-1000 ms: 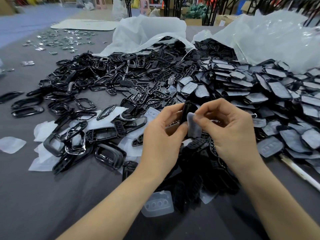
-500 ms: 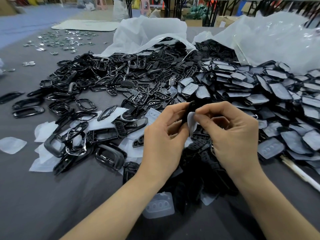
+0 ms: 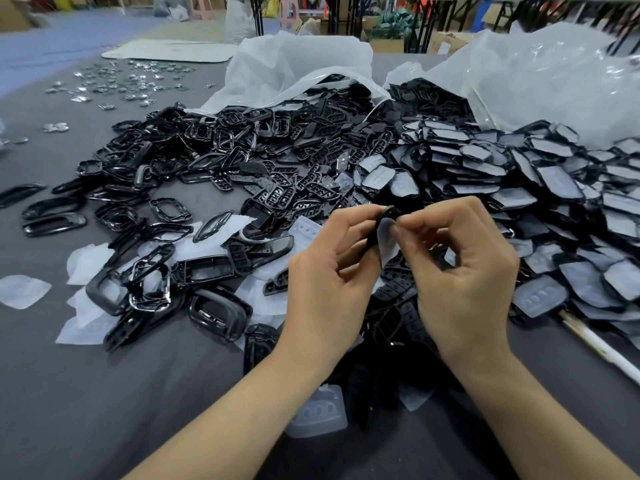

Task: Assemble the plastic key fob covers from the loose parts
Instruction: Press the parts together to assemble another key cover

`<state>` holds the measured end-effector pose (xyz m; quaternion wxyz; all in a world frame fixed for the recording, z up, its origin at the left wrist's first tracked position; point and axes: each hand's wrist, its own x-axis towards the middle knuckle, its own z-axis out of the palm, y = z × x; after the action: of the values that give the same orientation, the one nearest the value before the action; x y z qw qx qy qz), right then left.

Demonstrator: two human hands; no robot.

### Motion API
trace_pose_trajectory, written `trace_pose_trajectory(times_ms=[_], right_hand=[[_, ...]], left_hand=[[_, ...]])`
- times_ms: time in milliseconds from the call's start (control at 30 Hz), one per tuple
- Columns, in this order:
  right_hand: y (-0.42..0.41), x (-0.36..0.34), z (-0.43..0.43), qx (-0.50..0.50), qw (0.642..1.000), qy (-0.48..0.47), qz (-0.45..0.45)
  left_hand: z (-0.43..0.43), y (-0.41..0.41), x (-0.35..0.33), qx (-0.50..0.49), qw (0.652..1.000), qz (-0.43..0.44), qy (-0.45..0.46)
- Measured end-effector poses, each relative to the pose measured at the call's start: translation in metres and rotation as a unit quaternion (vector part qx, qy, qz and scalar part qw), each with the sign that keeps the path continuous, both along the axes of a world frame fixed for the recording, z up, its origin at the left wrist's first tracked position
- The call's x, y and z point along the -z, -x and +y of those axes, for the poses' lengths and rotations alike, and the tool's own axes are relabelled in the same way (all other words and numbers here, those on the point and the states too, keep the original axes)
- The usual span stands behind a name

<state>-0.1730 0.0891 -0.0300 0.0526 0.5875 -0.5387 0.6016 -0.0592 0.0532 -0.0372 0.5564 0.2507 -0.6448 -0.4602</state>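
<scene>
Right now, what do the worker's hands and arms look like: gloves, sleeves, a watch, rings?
The left hand and right hand are both bare: no gloves, and no rings on the fingers that show. The left forearm and right forearm are uncovered down to the frame's edge, with no sleeve, watch or band at either wrist.

We're looking at a small factory assembly floor here: a long grey bench [image 3: 104, 393] heaped with loose black plastic shells and frames [image 3: 277, 161] spilling from big clear bags [image 3: 536, 74], shiny metal pieces [image 3: 131, 81] scattered at the far end, and cardboard boxes [image 3: 384, 45] among table legs [image 3: 332, 15] behind.
</scene>
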Motion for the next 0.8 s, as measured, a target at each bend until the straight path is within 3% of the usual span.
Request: trace_pose_trajectory(times_ms=[433, 800], right_hand=[[-0.0010, 0.0034, 0.0000, 0.040, 0.993, 0.068, 0.083], [-0.0008, 0.0010, 0.0010, 0.006, 0.997, 0.051, 0.058]], left_hand=[[0.0010, -0.0017, 0.0002, 0.023, 0.999, 0.003, 0.024], [-0.0004, -0.0022, -0.0009, 0.017, 0.999, -0.007, 0.032]])
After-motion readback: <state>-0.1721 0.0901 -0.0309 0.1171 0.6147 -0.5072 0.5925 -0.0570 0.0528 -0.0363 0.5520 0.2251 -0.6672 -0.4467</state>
